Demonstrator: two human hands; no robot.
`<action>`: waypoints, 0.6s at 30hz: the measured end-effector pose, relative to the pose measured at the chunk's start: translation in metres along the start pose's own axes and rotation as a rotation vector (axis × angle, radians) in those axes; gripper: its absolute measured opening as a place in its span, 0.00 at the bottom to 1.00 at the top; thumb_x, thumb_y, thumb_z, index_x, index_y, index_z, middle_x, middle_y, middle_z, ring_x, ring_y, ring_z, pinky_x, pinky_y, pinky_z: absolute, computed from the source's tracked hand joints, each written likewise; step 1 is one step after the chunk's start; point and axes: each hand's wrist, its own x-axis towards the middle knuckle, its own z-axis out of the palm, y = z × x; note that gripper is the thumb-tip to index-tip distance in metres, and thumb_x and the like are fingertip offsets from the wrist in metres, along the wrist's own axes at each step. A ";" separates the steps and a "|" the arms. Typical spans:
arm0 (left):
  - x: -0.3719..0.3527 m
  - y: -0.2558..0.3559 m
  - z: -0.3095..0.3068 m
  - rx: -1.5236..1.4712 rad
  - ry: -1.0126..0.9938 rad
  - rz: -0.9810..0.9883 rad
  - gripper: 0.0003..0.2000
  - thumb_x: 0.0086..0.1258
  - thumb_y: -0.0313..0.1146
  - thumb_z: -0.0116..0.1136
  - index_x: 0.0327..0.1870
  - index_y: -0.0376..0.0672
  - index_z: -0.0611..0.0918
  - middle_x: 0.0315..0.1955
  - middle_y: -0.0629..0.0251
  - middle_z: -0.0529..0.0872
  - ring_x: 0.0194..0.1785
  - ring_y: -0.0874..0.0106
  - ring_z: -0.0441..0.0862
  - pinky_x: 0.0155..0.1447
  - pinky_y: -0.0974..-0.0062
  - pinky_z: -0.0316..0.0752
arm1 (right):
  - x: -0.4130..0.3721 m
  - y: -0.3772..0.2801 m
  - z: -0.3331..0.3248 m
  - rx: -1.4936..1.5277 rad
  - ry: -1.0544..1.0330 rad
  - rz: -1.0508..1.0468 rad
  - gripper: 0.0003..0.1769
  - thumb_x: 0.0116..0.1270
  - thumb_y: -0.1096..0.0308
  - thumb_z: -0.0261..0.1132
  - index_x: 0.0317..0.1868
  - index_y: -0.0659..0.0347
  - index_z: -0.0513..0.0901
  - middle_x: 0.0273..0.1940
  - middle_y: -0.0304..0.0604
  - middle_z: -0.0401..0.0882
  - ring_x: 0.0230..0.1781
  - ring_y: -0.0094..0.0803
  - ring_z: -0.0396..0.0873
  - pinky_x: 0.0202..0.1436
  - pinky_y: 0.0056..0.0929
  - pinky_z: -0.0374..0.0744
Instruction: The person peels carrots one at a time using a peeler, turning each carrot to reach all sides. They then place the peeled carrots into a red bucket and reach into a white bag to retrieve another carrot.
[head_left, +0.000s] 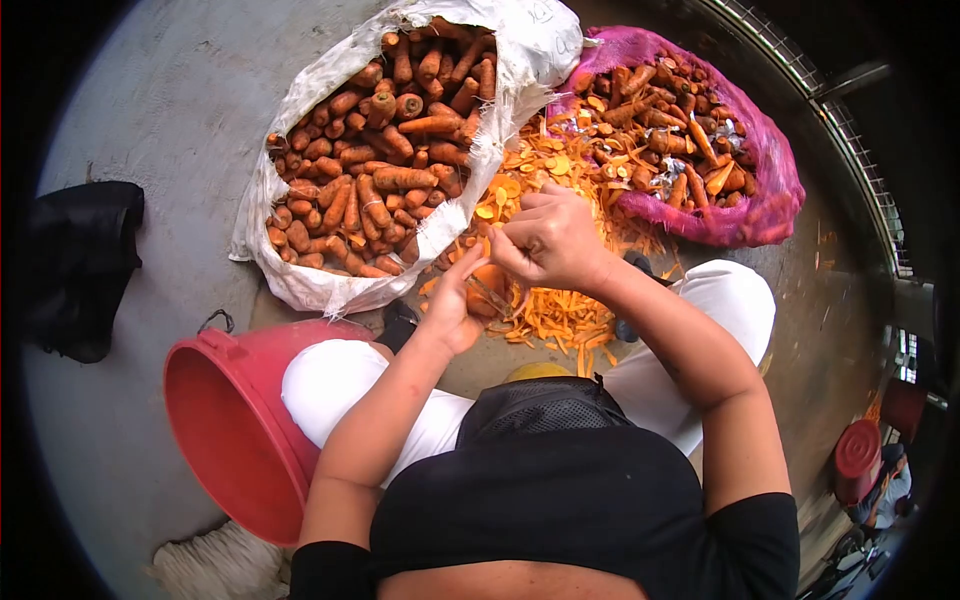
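My left hand (458,308) is turned palm inward in front of my lap, fingers reaching up toward the other hand. A thin brownish handle-like piece (490,297) lies across its palm; its kind is not clear. Right beside it, my right hand (552,240) is closed in a fist, thumb and fingertips meeting the left fingertips, and what they pinch is hidden. Below and behind both hands lies a heap of orange carrot peelings (565,310). A white woven sack (455,232) full of carrots (400,178) stands open just beyond my left hand.
A pink mesh sack (775,180) of carrots and cut pieces stands at the upper right. By my left knee a red bucket (235,430) lies tipped on its side. Black material (85,265) is at far left. Another person (888,490) is at far right near a red container (858,460).
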 end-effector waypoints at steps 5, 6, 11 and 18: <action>-0.009 -0.002 0.019 -0.069 0.009 0.000 0.16 0.76 0.44 0.47 0.54 0.42 0.74 0.44 0.64 0.80 0.42 0.70 0.82 0.49 0.70 0.82 | -0.004 0.005 0.001 -0.008 -0.002 -0.009 0.20 0.59 0.64 0.65 0.09 0.50 0.73 0.12 0.34 0.70 0.14 0.32 0.67 0.23 0.33 0.64; -0.011 -0.002 0.023 -0.093 0.046 -0.018 0.17 0.76 0.45 0.45 0.53 0.42 0.74 0.42 0.64 0.81 0.40 0.69 0.82 0.45 0.71 0.82 | -0.004 0.003 0.000 -0.003 -0.007 -0.018 0.20 0.59 0.64 0.64 0.09 0.50 0.73 0.12 0.34 0.70 0.15 0.32 0.67 0.23 0.33 0.65; -0.009 -0.009 0.005 0.020 -0.282 -0.052 0.21 0.77 0.52 0.37 0.43 0.44 0.77 0.30 0.64 0.83 0.28 0.73 0.81 0.24 0.77 0.72 | -0.004 -0.002 0.000 0.053 -0.031 -0.036 0.20 0.60 0.64 0.63 0.09 0.51 0.73 0.12 0.34 0.71 0.16 0.33 0.70 0.24 0.33 0.66; -0.018 -0.006 0.014 0.111 -0.214 -0.009 0.22 0.77 0.53 0.35 0.42 0.44 0.76 0.26 0.65 0.81 0.22 0.74 0.77 0.15 0.80 0.62 | -0.008 -0.001 0.006 0.126 -0.062 0.015 0.20 0.60 0.64 0.62 0.10 0.52 0.74 0.12 0.37 0.70 0.16 0.37 0.71 0.23 0.36 0.68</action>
